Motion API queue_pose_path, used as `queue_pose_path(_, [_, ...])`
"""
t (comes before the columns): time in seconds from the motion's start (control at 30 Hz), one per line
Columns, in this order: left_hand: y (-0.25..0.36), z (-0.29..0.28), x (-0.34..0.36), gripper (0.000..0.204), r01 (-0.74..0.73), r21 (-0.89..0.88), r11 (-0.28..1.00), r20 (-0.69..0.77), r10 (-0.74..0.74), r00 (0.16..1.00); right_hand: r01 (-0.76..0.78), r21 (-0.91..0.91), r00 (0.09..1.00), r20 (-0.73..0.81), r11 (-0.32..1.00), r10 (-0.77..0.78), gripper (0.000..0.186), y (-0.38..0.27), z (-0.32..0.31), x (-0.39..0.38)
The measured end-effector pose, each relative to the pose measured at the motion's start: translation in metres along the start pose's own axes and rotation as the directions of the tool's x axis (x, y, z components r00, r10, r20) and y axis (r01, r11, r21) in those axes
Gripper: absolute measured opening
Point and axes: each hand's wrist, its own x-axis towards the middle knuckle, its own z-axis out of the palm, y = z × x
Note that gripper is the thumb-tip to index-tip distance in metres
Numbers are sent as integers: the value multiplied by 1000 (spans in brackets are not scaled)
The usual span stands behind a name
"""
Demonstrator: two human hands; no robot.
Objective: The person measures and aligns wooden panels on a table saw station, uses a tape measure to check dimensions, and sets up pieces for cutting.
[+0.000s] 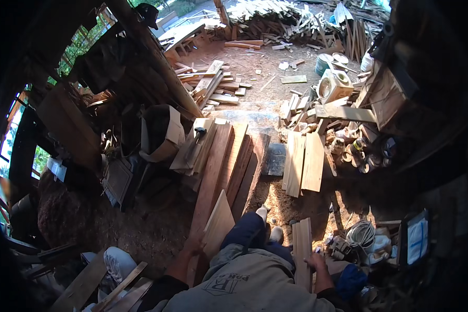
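Both boards lie inboard of the hands, one on each side of the body

Largest item: the stack of long planks (213,177), ahead and to the left, its length running away from the person. A pair of shorter boards (311,162) lies ahead and to the right, on roughly the same heading.

Close in, the left-hand board (219,228) is beside the left thigh. Its long axis points forward, the far end canted to the right and tapering to a corner in this view. The right-hand board (302,243) is beside the right hip, with its long axis running almost straight ahead. Lines along its face suggest more than one layer; the count cannot be confirmed.

Smallest: the hands. The left hand (193,245) is at the outer edge of its board, so the wood lies to the right of the fingers. That area is in shadow; whether the fingers are wrapped cannot be told. The right hand (315,261) is at the outer edge of the other board, about midway along the visible length, the wood to the left of the fingers, which appear to grasp that edge. Each board is nearest to the hand on its own side, with the torso between them.
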Motion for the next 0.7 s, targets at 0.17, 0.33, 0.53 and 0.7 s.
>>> queue_pose_path(0.17, [9,-41,80,70,-177,-13,984,-181,172,968,-185,47,983,33,982,183,59,-14,-37,50])
queue_pose_path(0.33, [56,-133,141,70,-190,19,982,35,189,981,-153,-51,988,-42,987,151,65,-36,-83,89])
queue_pose_path(0.53, [97,-218,211,74,-268,60,961,15,268,963,-262,280,964,33,924,263,59,-88,-181,133])
queue_pose_path(0.7, [115,-296,264,73,-325,26,945,-97,326,940,-152,309,988,26,939,152,59,-159,-243,181])
